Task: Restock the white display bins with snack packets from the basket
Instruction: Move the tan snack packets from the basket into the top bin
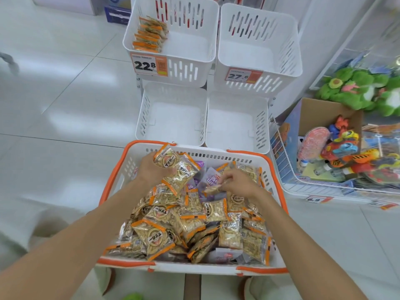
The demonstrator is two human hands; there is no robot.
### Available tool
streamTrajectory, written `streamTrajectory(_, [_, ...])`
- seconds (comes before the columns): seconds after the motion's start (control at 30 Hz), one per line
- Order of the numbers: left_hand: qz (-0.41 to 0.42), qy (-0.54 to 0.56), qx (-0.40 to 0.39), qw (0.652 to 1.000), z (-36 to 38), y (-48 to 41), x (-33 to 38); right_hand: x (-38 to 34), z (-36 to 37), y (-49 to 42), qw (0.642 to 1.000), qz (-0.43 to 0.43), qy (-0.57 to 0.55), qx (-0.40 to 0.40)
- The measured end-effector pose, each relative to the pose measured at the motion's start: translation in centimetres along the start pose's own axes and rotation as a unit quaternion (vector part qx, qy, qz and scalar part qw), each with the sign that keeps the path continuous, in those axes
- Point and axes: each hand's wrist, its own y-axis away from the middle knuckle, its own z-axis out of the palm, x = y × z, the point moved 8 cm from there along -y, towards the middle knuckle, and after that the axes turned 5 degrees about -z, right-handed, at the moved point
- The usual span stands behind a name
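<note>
Basket (125,262) heaped with snack packets (155,237). Left hand (149,169) grips a bunch (177,167) over the far end. Right hand (237,180) pinches a single packet (213,189) close beside. White bins (188,68) stand beyond the basket; the upper left one holds a few.

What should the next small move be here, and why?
Probably the right hand should lift the blurred packet it pinches out of the white, orange-rimmed plastic basket and add it to the bunch of orange-edged clear snack packets in the left hand's grip. That bunch matches the few packets in the white slotted bin tagged 22.8, so it seems meant for there.
</note>
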Motion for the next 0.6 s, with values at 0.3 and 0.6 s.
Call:
streamTrajectory(0.3, [0.039, 0.04, 0.021, 0.998, -0.3, -0.4, 2.3, -9.3, -2.1, 0.6, 0.981, -0.106, -0.162, -0.012])
streamTrajectory(0.6, [0.029, 0.088, -0.038, 0.995, 0.6, -0.2, 2.6, -9.7, 0.1, -1.1, 0.968, -0.074, -0.235, 0.052])
